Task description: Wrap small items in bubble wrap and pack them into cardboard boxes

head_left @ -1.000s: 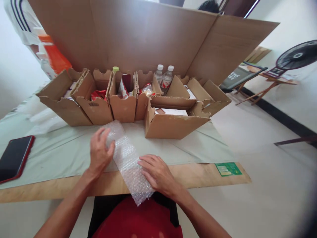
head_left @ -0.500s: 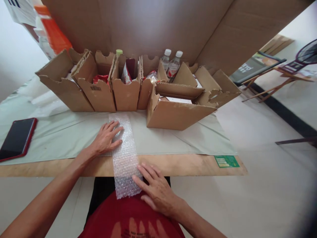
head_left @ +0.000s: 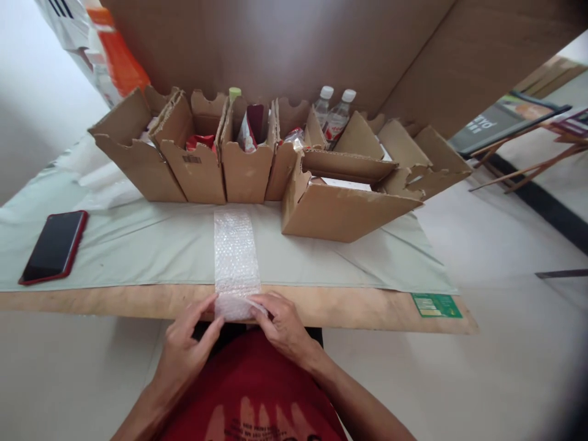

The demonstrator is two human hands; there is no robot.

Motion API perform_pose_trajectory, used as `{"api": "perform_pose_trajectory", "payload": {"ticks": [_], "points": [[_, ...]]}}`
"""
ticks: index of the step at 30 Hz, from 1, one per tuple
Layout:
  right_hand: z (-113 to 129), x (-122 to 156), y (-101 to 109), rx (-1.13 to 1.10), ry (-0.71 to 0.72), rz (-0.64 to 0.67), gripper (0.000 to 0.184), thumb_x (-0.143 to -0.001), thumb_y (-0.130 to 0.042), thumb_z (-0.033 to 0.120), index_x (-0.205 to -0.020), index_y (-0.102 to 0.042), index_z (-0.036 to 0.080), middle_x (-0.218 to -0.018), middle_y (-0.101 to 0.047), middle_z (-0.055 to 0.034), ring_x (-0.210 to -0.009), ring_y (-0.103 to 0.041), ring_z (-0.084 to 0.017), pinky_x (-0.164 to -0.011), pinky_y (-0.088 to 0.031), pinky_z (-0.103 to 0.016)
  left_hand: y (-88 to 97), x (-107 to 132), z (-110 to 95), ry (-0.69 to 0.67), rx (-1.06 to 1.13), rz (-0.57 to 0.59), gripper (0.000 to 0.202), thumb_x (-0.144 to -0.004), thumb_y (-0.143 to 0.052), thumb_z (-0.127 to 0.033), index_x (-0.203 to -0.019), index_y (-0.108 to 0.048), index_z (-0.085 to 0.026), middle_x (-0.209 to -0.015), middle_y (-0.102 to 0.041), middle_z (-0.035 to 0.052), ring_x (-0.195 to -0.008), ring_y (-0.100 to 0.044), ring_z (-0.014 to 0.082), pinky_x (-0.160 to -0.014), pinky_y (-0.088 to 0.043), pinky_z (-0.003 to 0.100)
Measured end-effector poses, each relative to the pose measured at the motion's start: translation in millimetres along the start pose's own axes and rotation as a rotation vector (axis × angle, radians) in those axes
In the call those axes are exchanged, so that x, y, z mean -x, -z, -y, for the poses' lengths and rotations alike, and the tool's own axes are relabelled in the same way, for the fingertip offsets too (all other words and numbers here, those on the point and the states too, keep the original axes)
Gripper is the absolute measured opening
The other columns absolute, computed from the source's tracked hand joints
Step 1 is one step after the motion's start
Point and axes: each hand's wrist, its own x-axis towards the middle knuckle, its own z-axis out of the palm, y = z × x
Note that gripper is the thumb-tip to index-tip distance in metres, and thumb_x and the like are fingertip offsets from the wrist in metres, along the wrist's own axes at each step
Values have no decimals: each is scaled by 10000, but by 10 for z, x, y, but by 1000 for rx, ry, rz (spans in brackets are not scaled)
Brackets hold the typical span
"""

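at the wooden edge [head_left: 349,309], left hand [head_left: 186,335] and right hand [head_left: 285,324] are pinching the near end of the bubble wrap [head_left: 236,251], about equally close; its long axis is running away from that edge toward cardboard boxes [head_left: 245,174], standing beyond, containing a red packet [head_left: 201,143] and a white carton [head_left: 346,184].

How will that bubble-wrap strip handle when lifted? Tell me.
The bubble-wrap strip is probably floppy: its near end folds between the left hand and right hand. Being thin, clear, bubbled plastic, it looks light for its size. It seems unlikely to roll, since its far part lies flat on the cloth.
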Motion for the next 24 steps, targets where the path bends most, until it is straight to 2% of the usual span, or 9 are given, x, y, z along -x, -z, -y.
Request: {"api": "perform_pose_trajectory", "payload": {"ticks": [3,7,10,13,15,17,19,21,24], "points": [[9,2,-1,47,-41,-68,296,-949,-611,186,-1236,-679,216,-1075,-784,-67,-910,-724,-207,-838,-584,-340,-179,-157,27,94,4,-50,293,-939,-604,-328,-1168,-701,-172,-811,-739,18,-598,-688,140,-474,-527,210],[72,109,78,328,149,-314,412,-950,-590,146,-1358,-571,201,-1148,-735,-121,-1003,-689,-245,-865,-555,-398,-254,-219,104,76,-61,-12,340,-933,-593,-301,-1229,-665,-148,-748,-707,-10,-588,-661,140,-521,-530,235],[129,109,140,455,302,-108,390,-920,-628,151,-1305,-597,199,-1245,-704,-137,-1159,-629,-286,-963,-502,-461,-268,-202,144,37,-113,30,358,-958,-574,-286,-1285,-629,-151,-780,-707,1,-633,-668,157,-588,-548,269],[100,28,151,468,338,136,310,-915,-657,165,-1222,-639,205,-1291,-702,-112,-1214,-600,-280,-1018,-472,-464,-243,-173,139,-44,-207,-25,372,-976,-575,-309,-1308,-612,-144,-932,-723,73,-809,-704,211,-713,-573,330],[45,-23,137,441,351,143,232,-940,-627,130,-1155,-662,209,-1237,-728,-91,-1177,-616,-247,-1007,-470,-429,-205,-139,110,-153,-240,-49,425,-958,-620,-348,-1328,-601,-140,-1147,-701,150,-1035,-691,274,-869,-566,398],[-5,-59,118,400,364,124,184,-968,-590,115,-1101,-677,208,-1150,-753,-77,-1119,-635,-223,-978,-474,-400,-171,-103,73,-268,-216,-12,411,-943,-651,-320,-1321,-603,-164,-1220,-690,150,-1119,-666,283,-945,-534,410],[-27,-94,99,355,351,124,147,-997,-571,145,-1069,-685,205,-1019,-768,-60,-999,-657,-205,-917,-490,-375,-163,-88,41,-305,-157,25,316,-954,-626,-230,-1268,-621,-204,-1091,-736,84,-1003,-690,229,-888,-532,356],[-19,-141,88,301,297,100,148,-1023,-549,174,-1077,-684,203,-939,-769,-41,-895,-664,-187,-856,-500,-350,-186,-113,27,-243,-103,18,271,-961,-600,-177,-1227,-629,-223,-939,-742,31,-841,-684,182,-781,-532,304],[22,-212,99,297,229,-42,189,-1043,-531,222,-1178,-660,193,-1067,-757,-79,-964,-670,-202,-860,-503,-356,-259,-217,53,-121,-101,-37,259,-962,-613,-218,-1220,-642,-209,-920,-732,35,-794,-677,185,-750,-537,309]]}}
